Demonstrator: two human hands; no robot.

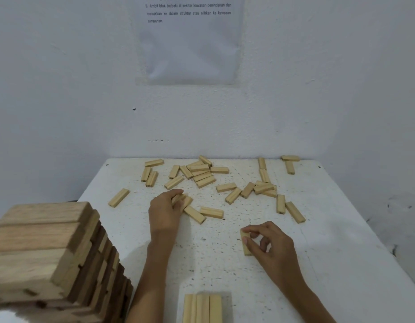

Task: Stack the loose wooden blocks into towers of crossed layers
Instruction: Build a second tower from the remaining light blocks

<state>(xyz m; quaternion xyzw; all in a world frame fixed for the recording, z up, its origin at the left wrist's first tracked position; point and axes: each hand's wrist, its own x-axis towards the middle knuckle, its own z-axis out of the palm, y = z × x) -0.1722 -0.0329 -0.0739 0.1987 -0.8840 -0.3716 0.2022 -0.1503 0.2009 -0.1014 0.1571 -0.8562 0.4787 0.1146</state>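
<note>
On table (330,264) | right hand (271,245) pinches block (246,251), long axis parallel to near layer (203,308) | left hand (164,210) grips blocks (182,199)

The tall tower of crossed pale wooden blocks (50,252) walls the left. Right of it lies open speckled white tabletop (341,264). Beyond it, scattered loose blocks (203,177) crowd.

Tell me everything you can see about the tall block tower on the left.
The tower stands at the near left, close to the camera and cut off by the frame. It is pale wood in crossed layers: three blocks side by side on top, block ends and long sides alternating down its shaded right face. It looks upright and even. Its base is hidden; nothing visible touches it.
</note>
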